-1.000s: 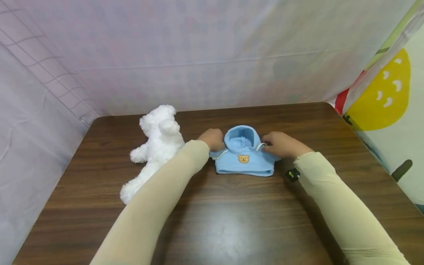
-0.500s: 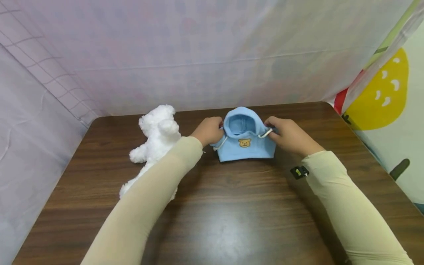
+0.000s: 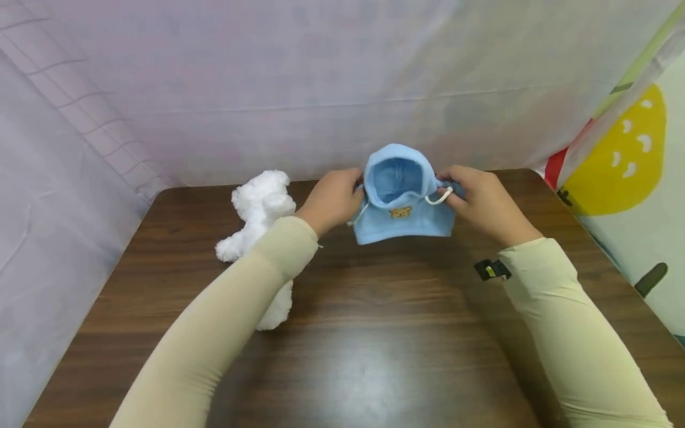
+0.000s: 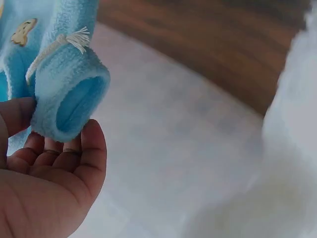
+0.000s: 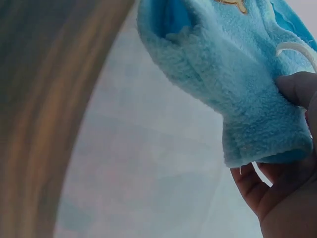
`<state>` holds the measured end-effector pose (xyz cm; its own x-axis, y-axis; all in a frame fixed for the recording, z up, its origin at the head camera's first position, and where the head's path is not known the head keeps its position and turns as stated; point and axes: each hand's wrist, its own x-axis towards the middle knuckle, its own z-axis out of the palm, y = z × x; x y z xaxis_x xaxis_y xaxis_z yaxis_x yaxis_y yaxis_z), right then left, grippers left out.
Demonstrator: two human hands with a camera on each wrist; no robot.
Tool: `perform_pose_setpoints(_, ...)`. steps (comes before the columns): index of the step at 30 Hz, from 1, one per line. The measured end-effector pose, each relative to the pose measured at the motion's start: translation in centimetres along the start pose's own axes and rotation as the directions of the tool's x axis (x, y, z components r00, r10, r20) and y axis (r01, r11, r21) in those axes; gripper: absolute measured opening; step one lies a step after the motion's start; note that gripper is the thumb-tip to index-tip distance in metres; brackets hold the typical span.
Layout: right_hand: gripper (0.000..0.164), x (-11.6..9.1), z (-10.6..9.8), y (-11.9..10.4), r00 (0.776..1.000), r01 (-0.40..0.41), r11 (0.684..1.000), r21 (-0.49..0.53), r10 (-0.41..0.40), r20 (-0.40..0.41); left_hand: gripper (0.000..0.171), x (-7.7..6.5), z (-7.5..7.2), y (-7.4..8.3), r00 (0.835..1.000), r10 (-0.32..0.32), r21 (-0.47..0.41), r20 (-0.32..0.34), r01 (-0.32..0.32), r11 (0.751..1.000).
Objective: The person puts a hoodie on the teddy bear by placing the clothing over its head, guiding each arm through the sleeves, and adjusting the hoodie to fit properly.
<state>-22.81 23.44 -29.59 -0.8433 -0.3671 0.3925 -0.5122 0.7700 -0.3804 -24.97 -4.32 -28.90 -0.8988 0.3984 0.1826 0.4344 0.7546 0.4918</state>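
A small light-blue fleece hoodie (image 3: 404, 223) with a bear-face patch and white drawstrings is held up over the back of the table, its hood opening facing me. My left hand (image 3: 334, 199) pinches one sleeve near the shoulder; in the left wrist view that sleeve's open cuff (image 4: 74, 109) sits between thumb and fingers. On the other side my right hand (image 3: 481, 199) grips the opposite sleeve (image 5: 267, 134), thumb on top and fingers behind. A fluffy white stuffed animal (image 3: 262, 205) lies left of the hoodie, partly covered by my left forearm.
The brown wooden table (image 3: 374, 333) has its back edge close behind the hoodie. A pale curtain (image 3: 299, 89) hangs just past that edge. A small black device (image 3: 491, 270) sits at my right wrist.
Both hands have raised the hoodie from the table and moved it up and away, tilting it so the hood stands higher. The stuffed animal has stayed where it lay.
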Motion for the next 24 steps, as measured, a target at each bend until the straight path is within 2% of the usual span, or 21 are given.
perform_pose_setpoints(4, 0.018, 0.5, -1.0, -1.6, 0.995, 0.072, 0.997, -0.022, -0.073, -0.073, 0.015, -1.0, -2.6, 0.4, 0.997, 0.055, 0.006, -0.059, -0.054, 0.999)
perform_pose_setpoints(7, 0.018, 0.7, -1.4, -2.6, 0.988, 0.105, 0.994, -0.03, -0.108, -0.114, 0.02, -1.9, -4.5, 0.5, 0.996, 0.061, -0.024, -0.062, -0.063, 0.998)
perform_pose_setpoints(14, 0.018, 1.8, -1.1, -4.9, 0.963, 0.207, 0.978, 0.01, -0.202, -0.179, 0.019, -3.9, -8.8, -0.1, 1.0, 0.003, -0.101, -0.027, -0.005, 0.995)
perform_pose_setpoints(19, 0.014, 3.2, -0.1, -7.6, 0.963, 0.223, 0.97, 0.094, -0.204, -0.174, 0.02, -5.9, -11.2, -2.2, 1.0, -0.03, -0.154, 0.008, 0.031, 0.988)
perform_pose_setpoints(24, 0.013, 4.5, 1.6, -11.1, 0.971, 0.218, 0.941, 0.259, -0.181, -0.159, 0.024, -8.4, -13.4, -5.8, 0.994, -0.099, -0.237, 0.05, 0.108, 0.965)
